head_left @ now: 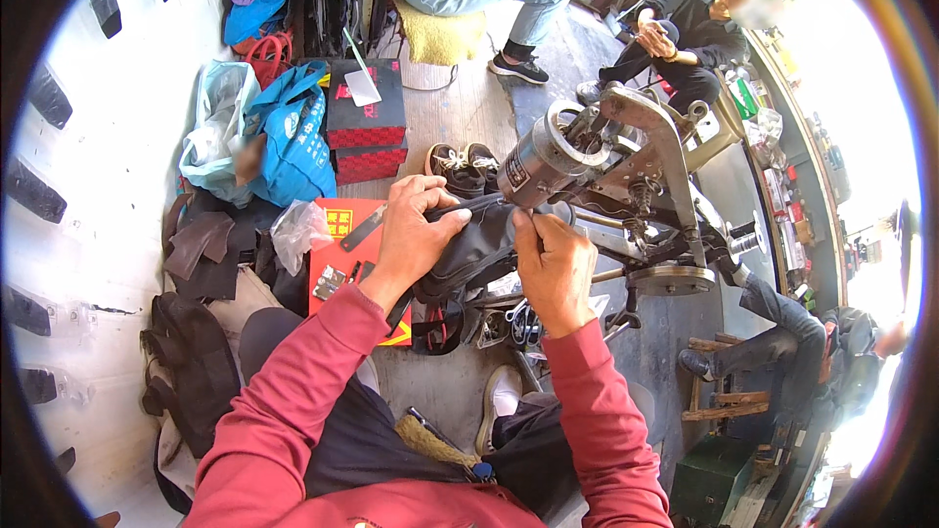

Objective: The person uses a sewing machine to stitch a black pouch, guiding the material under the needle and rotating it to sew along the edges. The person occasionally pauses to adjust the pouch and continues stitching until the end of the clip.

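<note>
A black bag (473, 252) of smooth, leather-like material is held up in front of me, against the head of a metal cobbler's sewing machine (554, 164). My left hand (415, 235) is closed on the bag's upper left edge, thumb on top. At its right side my right hand (556, 269) pinches the upper edge, close under the machine's round metal housing. The needle and the spot where it meets the bag are hidden. A pair of scissors (525, 321) lies below the bag, near my right wrist.
Left of the bag are a red board (344, 225) with small metal parts and a clear plastic bag (299, 238). Dark shoes (464, 164) and red-black boxes (367, 127) stand beyond. People sit at the back (675, 44) and right (787, 342). The machine's wheel (671, 279) juts out at right.
</note>
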Action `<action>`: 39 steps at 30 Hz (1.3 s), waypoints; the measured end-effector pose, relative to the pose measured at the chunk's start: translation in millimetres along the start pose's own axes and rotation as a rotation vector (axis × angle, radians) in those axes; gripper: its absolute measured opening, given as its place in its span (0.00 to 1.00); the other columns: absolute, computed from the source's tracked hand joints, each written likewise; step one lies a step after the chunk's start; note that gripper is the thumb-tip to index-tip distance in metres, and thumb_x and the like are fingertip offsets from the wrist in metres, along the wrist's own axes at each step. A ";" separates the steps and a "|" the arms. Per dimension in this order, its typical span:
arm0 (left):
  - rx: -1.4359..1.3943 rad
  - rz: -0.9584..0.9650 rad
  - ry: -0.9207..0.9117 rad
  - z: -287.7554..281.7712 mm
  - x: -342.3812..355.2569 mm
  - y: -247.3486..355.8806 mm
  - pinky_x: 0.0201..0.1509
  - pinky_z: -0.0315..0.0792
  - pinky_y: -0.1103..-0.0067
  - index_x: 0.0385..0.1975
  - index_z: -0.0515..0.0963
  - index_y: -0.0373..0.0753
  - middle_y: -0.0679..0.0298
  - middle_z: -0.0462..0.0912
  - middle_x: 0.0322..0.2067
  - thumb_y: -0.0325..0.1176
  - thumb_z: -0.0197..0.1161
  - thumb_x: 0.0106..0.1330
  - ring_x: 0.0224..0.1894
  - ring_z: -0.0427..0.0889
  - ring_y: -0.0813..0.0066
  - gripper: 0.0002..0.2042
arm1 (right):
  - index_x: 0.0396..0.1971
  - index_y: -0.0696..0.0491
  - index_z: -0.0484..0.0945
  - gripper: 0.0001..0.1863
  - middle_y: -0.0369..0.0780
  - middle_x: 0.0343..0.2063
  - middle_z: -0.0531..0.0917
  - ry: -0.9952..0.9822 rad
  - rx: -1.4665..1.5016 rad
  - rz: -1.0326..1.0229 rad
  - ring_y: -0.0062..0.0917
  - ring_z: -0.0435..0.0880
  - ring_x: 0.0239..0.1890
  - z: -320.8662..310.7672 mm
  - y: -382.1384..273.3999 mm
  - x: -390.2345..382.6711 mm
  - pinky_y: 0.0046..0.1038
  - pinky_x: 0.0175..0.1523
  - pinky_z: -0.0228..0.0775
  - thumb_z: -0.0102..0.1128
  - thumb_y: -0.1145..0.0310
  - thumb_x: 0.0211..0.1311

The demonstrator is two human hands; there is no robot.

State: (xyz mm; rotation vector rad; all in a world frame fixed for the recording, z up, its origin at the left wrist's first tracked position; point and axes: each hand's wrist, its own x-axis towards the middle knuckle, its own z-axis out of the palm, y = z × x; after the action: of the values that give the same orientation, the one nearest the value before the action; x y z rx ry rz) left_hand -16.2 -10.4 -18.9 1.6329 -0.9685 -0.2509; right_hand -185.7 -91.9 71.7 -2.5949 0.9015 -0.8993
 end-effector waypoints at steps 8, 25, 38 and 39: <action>0.000 -0.038 -0.024 -0.5 2.0 1.5 0.68 0.65 0.64 0.31 0.88 0.38 0.57 0.83 0.53 0.37 0.75 0.54 0.64 0.72 0.57 0.10 | 0.28 0.62 0.85 0.17 0.36 0.17 0.82 -0.432 0.087 0.367 0.14 0.78 0.22 -77.6 74.6 -27.4 0.20 0.29 0.68 0.65 0.63 0.71; -0.093 -0.094 -0.080 -7.3 5.2 14.0 0.69 0.62 0.66 0.30 0.87 0.38 0.61 0.84 0.50 0.34 0.73 0.55 0.63 0.71 0.61 0.08 | 0.33 0.56 0.74 0.13 0.33 0.17 0.72 -0.116 0.323 0.906 0.18 0.71 0.13 -69.4 217.1 -124.1 0.26 0.18 0.65 0.62 0.62 0.71; -0.161 -0.104 -0.136 -10.2 9.2 18.9 0.69 0.62 0.67 0.32 0.88 0.38 0.64 0.83 0.50 0.33 0.73 0.55 0.63 0.71 0.64 0.08 | 0.43 0.60 0.80 0.08 0.49 0.33 0.86 0.241 -0.207 0.600 0.38 0.82 0.33 -174.6 243.8 -101.4 0.37 0.44 0.74 0.62 0.72 0.69; -0.158 -0.107 -0.142 -10.3 9.2 17.9 0.69 0.62 0.67 0.32 0.88 0.38 0.64 0.83 0.50 0.33 0.73 0.55 0.63 0.71 0.64 0.08 | 0.43 0.59 0.80 0.08 0.50 0.34 0.86 0.241 -0.243 0.583 0.41 0.83 0.34 -175.4 256.0 -107.7 0.37 0.44 0.74 0.62 0.71 0.69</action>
State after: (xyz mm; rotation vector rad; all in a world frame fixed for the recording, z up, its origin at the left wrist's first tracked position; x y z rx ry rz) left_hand -12.0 -9.4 3.3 1.5388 -0.9441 -0.5096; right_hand -483.6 -228.7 51.4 -2.2059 1.8068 -0.9774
